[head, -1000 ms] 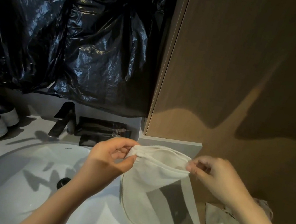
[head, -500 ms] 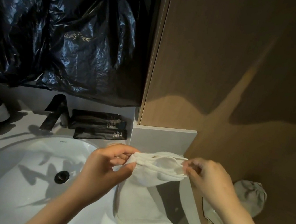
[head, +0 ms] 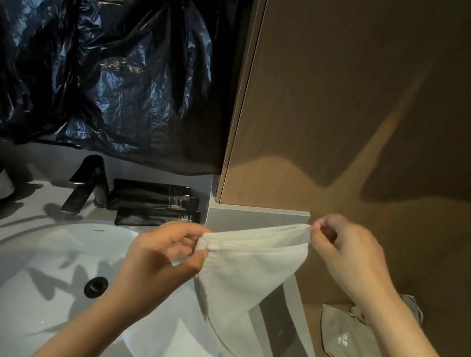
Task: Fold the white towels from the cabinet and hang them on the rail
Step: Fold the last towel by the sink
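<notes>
Right hand (head: pixel 351 256) has pulled the towel (head: pixel 244 274) edge taut, higher

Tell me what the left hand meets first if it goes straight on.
Beyond the towel it pinches, the left hand would likely meet the grey ledge under the wooden panel; depth is unclear.

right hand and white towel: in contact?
Touching. Head view: the right hand pinches the white towel by its top corner between thumb and fingers, with the edge pulled taut to the left hand.
</notes>
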Motion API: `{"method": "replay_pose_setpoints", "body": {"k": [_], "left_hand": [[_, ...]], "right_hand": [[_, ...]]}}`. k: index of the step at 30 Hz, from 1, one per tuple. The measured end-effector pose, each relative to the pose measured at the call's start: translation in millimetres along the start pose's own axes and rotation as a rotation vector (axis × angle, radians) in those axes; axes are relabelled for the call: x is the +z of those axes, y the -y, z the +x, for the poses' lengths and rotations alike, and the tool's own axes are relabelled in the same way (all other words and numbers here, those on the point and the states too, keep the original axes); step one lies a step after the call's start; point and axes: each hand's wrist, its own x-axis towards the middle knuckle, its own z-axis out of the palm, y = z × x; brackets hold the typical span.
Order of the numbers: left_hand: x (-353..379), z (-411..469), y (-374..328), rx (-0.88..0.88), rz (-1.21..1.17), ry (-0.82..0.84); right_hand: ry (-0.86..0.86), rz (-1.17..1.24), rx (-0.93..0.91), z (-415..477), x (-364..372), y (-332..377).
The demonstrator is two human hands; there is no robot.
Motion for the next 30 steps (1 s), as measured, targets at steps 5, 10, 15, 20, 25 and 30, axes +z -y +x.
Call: {"method": "replay_pose_setpoints", "body": {"k": [5, 10, 15, 20, 25, 30], "left_hand": [[3, 8, 0, -0.037, -0.009, -0.037], [3, 17, -2, -0.029, 0.011, -0.013], [8, 23, -3, -0.018, -0.009, 0.003], [8, 25, 0, 0.000, 0.004, 0.039], [3, 36, -5, 0.040, 0.005, 0.006], [-16, 72, -32, 0.155, 0.012, -0.067]], "right_hand": [[0.048, 0.013, -0.035, 1, -1, -1], [0.110, 0.200, -0.049, -2, -10, -8], [0.170, 0.191, -0.211, -13, -14, -13], [0.283, 0.021, -0.233, -8, -6, -18], [0.305, -0.141, -0.249, 15, -19, -19], [0.144, 0.058, -0.225, 34, -44, 2]]}}
